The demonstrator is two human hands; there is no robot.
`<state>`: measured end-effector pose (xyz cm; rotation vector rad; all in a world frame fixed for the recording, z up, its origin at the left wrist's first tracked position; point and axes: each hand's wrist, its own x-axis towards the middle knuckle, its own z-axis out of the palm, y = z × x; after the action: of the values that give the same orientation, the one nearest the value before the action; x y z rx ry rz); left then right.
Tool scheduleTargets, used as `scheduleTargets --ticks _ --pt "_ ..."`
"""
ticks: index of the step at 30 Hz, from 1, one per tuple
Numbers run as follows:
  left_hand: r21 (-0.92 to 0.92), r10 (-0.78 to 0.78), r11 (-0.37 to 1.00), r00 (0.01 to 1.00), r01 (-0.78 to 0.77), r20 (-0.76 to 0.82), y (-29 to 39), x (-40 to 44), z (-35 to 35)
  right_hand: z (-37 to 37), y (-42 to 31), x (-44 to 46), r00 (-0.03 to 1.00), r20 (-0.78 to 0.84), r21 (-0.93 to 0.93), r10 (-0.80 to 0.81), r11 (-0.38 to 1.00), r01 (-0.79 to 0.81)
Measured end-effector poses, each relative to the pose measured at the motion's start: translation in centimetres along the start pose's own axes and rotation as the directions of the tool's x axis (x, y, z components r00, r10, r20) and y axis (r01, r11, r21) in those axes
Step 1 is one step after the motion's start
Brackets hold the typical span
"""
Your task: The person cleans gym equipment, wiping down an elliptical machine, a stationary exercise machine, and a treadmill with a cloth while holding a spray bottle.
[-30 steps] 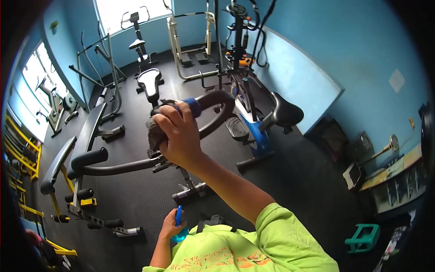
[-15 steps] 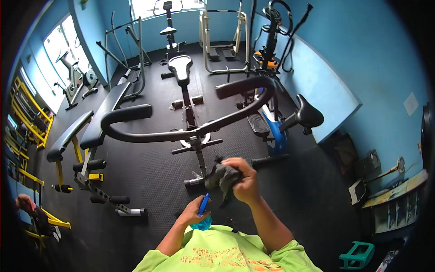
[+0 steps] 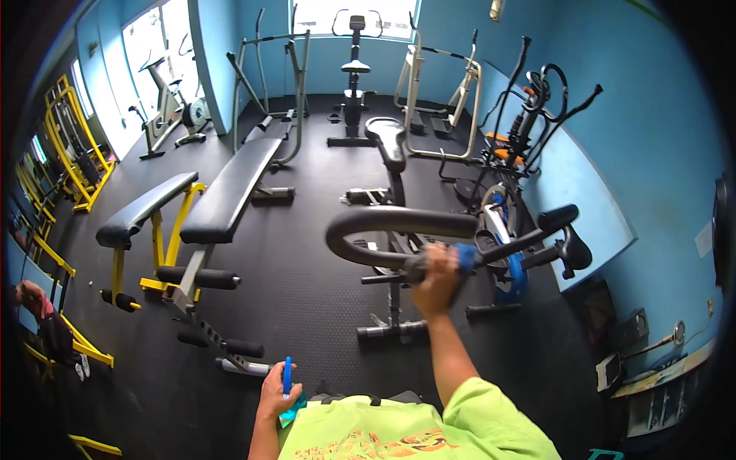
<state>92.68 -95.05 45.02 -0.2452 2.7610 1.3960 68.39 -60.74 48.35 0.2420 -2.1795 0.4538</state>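
My left hand [image 3: 274, 394] is closed around a small spray bottle [image 3: 293, 412] with a blue trigger top and a teal body, low in front of my shirt. My right hand [image 3: 437, 282] reaches forward and presses a dark grey cloth [image 3: 417, 267] onto the lower bar of a black curved handlebar [image 3: 406, 220]. The hand hides most of the cloth. A blue patch shows beside the fingers; I cannot tell what it belongs to. The handlebar belongs to an exercise machine whose black-and-white seat [image 3: 386, 136] stands further off.
A padded black bench [image 3: 234, 192] with foam rollers and a yellow-framed pad [image 3: 146, 208] stand to the left. An upright bike [image 3: 355, 69] is by the window. Another bike with a black saddle [image 3: 575, 251] is right. A person [image 3: 44, 314] is at the far left.
My right hand has moved forward with the cloth, from above the floor onto the handlebar. My left hand with the spray bottle has shifted left and lower. The view has turned and lifted.
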Motion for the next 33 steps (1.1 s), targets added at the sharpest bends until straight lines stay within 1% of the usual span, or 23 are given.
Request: scheduleTargets --ticks 2,5,7,9,10,12,13,14,15,16,17,18,20,22,24,25,26,27,28,29,30,32,33 --pt "0.005 -0.003 1.000 1.000 0.003 -0.002 -2.2 -0.5 -3.1 -0.5 -0.3 -0.1 0.994 -0.101 -0.199 0.051 0.977 -0.070" --pt "0.019 -0.021 1.000 0.997 0.020 0.070 -4.1 0.5 -6.5 3.4 -3.8 1.1 0.963 -0.235 -0.277 0.131 0.941 -0.195" --pt "0.037 -0.070 0.997 0.986 0.065 0.152 -3.6 1.5 -7.1 6.1 -8.0 1.7 0.988 -0.041 0.014 0.151 0.988 -0.151" --pt "0.041 -0.041 0.999 0.978 0.033 0.206 -3.5 3.0 -6.0 9.5 -14.1 2.7 0.906 -0.372 0.261 0.203 0.959 -0.108" --pt "0.051 -0.026 0.999 0.972 0.014 0.232 -3.4 3.8 -5.5 9.9 -14.2 2.7 0.896 -0.387 0.244 0.216 0.961 -0.127" --pt "0.015 0.008 1.000 0.954 -0.013 0.298 -2.4 4.8 -4.7 11.2 -14.5 2.6 0.903 -0.039 0.553 0.427 0.762 -0.337" --pt "-0.044 0.056 0.998 0.945 -0.044 0.322 -2.0 5.3 -4.6 11.2 -13.1 2.1 0.933 -0.113 0.578 0.343 0.786 -0.219" --pt "-0.107 0.099 0.992 0.935 -0.066 0.341 -2.0 5.7 -4.7 4.8 -13.0 4.5 0.941 0.182 0.532 0.286 0.776 -0.338" --pt "-0.090 0.104 0.993 0.935 -0.078 0.338 -1.7 6.0 -5.2 5.8 -10.3 3.2 0.991 -0.018 0.332 0.136 0.935 -0.122" --pt "-0.066 0.072 0.996 0.935 -0.052 0.349 -1.5 6.3 -5.6 5.0 -8.3 2.5 0.995 0.012 0.092 0.097 0.991 -0.097" --pt "-0.049 0.039 0.999 0.933 -0.023 0.357 -1.4 6.7 -5.9 3.9 -7.3 1.9 0.995 -0.059 -0.101 0.086 0.991 -0.091" --pt "-0.051 0.042 0.998 0.936 -0.025 0.351 -1.7 7.0 -6.3 3.3 -6.7 1.5 0.982 -0.126 -0.184 0.141 0.969 -0.163" --pt "-0.064 0.054 0.997 0.948 -0.036 0.315 -2.4 7.0 -6.8 6.3 -7.4 1.0 0.947 -0.216 -0.076 0.237 0.963 -0.258" --pt "-0.044 0.016 0.999 0.939 -0.001 0.344 -2.0 7.1 -7.2 11.0 -11.9 1.1 0.827 -0.468 0.097 0.312 0.948 -0.303" --pt "0.031 0.024 0.999 0.920 -0.039 0.392 -1.2 7.7 -7.3 12.2 -17.2 2.0 0.775 -0.224 0.314 0.591 0.797 -0.516" --pt "0.044 0.058 0.996 0.910 -0.084 0.411 -1.6 8.1 -7.2 12.8 -18.9 3.4 0.762 -0.242 0.315 0.601 0.792 -0.524" --pt "0.053 0.071 0.993 0.904 -0.103 0.422 -2.0 8.6 -6.9 13.4 -20.1 5.1 0.542 -0.103 0.785 0.834 0.403 -0.470" --pt "0.011 0.143 0.987 0.895 -0.163 0.422 -2.3 9.0 -6.6 13.1 -20.3 6.5 0.366 0.175 0.975 0.914 -0.108 -0.196" --pt "-0.034 0.211 0.975 0.882 -0.218 0.421 -2.3 9.2 -6.2 10.5 -20.1 8.6 0.352 0.160 0.977 0.922 -0.097 -0.189" --pt "-0.012 0.190 0.978 0.874 -0.206 0.447 -1.8 9.4 -6.1 6.5 -20.2 11.6 0.202 0.396 0.918 0.896 -0.385 -0.091" --pt "-0.009 0.199 0.976 0.866 -0.220 0.458 -1.5 9.6 -6.0 3.5 -20.0 13.5 0.086 0.620 0.779 0.780 -0.625 0.055" --pt "0.006 0.199 0.974 0.870 -0.226 0.452 -1.1 10.1 -6.1 -0.3 -16.8 13.4 0.682 0.553 0.579 0.479 -0.809 0.098" --pt "0.004 0.202 0.974 0.871 -0.228 0.447 -0.9 10.3 -6.3 -2.2 -15.3 14.3 0.579 0.652 0.524 0.490 -0.843 0.124"
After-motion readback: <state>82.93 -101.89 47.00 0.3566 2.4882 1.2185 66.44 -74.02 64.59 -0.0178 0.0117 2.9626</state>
